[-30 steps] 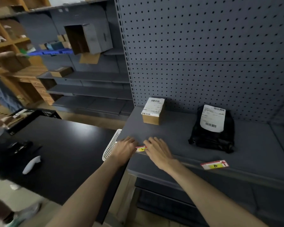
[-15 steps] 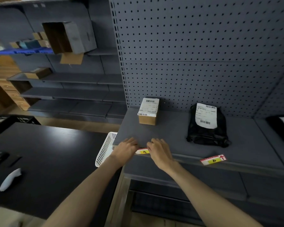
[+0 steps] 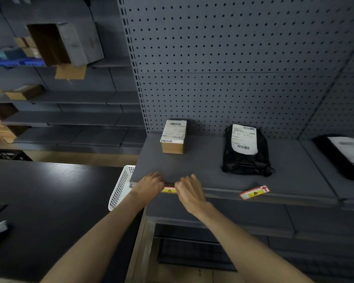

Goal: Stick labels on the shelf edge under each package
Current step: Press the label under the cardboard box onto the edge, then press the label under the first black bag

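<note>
A small cardboard box with a white shipping slip stands at the back left of the grey shelf. To its right lies a black plastic parcel. On the shelf's front edge, below the box, a red and yellow label marked A shows between my hands. My left hand presses on its left end and my right hand on its right end, fingers bent over the edge. A second label marked B lies crooked on the edge below the black parcel.
A third black parcel lies on the neighbouring shelf at the right. A white perforated basket hangs beside the shelf's left end. A black table stands to the left. Perforated back panel rises behind the packages.
The view has swung to the right, so the third parcel has come into sight. Both hands stay on label A at the shelf edge, pressed slightly lower on it.
</note>
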Tool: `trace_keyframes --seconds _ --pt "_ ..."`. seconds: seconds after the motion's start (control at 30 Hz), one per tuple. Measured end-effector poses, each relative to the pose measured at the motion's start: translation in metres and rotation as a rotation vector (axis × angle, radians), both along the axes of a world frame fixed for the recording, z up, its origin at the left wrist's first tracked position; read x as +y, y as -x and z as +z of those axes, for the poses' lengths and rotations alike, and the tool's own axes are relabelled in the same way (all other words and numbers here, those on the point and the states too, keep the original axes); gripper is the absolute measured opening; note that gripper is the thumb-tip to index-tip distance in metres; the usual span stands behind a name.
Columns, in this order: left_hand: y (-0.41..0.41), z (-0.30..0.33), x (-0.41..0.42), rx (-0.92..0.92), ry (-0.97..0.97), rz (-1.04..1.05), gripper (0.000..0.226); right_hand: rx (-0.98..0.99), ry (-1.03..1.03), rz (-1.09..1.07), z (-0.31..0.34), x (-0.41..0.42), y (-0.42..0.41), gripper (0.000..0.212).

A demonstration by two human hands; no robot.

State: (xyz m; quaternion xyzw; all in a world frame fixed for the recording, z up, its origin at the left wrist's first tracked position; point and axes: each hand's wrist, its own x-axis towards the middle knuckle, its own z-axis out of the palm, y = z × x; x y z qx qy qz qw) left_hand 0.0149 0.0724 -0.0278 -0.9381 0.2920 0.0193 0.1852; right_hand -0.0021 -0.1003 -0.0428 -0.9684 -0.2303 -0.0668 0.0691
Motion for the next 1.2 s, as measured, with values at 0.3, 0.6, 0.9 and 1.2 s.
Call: trace_keyframes --seconds 0.3,0.6,0.9,1.2 --pt "0.012 0.022 -0.047 -0.065 0.412 -0.082 0.006 -0.089 -0.048 0.011 0.016 -0.086 0.001 0.012" --pt "0.012 0.009 -0.191 -0.083 0.588 -0.242 0.019 -0.101 0.123 -0.055 0.040 -0.205 0.006 0.022" --pt "0.012 -0.005 -0.247 -0.023 0.499 -0.122 0.022 -0.005 0.086 -0.054 0.034 -0.256 0.024 0.016" --pt "0.025 -0.006 -0.266 -0.057 0.474 -0.025 0.013 0.078 0.004 -0.060 0.027 -0.270 0.031 0.016"
